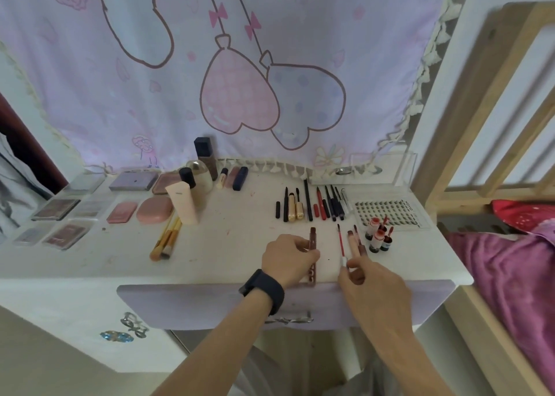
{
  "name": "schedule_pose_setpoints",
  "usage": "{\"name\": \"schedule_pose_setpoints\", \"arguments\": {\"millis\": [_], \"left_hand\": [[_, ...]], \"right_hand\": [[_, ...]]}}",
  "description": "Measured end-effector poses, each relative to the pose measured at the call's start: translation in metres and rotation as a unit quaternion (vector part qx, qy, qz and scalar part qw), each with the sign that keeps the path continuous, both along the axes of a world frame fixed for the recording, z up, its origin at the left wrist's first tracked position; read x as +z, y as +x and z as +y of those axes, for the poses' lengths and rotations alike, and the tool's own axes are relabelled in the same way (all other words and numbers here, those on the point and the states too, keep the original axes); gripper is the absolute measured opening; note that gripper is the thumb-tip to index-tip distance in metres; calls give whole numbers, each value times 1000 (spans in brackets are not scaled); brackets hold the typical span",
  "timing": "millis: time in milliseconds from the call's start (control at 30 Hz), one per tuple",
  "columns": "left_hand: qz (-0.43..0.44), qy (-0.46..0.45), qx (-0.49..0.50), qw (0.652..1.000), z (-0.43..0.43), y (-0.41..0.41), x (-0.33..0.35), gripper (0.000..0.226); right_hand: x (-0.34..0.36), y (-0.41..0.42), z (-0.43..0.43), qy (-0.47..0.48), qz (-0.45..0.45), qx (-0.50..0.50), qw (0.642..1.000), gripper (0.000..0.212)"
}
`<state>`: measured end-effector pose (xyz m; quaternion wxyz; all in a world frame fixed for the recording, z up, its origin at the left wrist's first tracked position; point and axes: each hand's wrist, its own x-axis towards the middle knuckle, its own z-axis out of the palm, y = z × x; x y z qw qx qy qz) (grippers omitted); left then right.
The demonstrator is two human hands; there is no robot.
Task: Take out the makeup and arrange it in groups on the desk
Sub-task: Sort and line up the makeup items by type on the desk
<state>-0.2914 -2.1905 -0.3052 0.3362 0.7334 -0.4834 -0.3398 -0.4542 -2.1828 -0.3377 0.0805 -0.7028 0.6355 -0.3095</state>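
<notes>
On the white desk [234, 239] makeup lies in groups. My left hand [286, 259], with a black watch on the wrist, pinches a brown lip tube [313, 236] near the front edge. My right hand [369, 278] pinches the white end of a thin red lip brush [340, 241]. Just right of it lie pinkish lip glosses [356, 239] and small red bottles [379, 239]. A row of black and red pencils and gold mascaras [312, 204] lies further back.
Eyeshadow palettes [60, 215], pink compacts [141, 210], a cream tube [181, 203], bottles [204, 167] and gold brushes [166, 239] fill the left side. A false-lash tray [390, 212] sits at right. A lilac drawer front [210, 302] hangs below; a bed with pink bedding [510, 275] stands at right.
</notes>
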Motion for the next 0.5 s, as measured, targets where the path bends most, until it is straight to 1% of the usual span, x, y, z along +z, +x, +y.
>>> {"name": "schedule_pose_setpoints", "arguments": {"millis": [100, 267, 367, 433, 500], "left_hand": [[-41, 7, 2, 999, -9, -8, -2, 22], [-122, 22, -7, 992, -24, -16, -6, 38], [-128, 25, 0, 991, -26, -18, -7, 42], [-131, 21, 6, 991, -24, -18, -8, 37], [-140, 17, 6, 990, -22, -17, -9, 26]], "right_hand": [[0, 1, -1, -17, 17, 0, 1000, 10], [0, -1, -2, -28, 3, -1, 1000, 13], [-2, -5, -2, -28, -19, 1, 999, 18], [-3, -6, -1, -43, -28, 15, 999, 20], [-4, -8, 1, -53, -29, 28, 998, 22]]}}
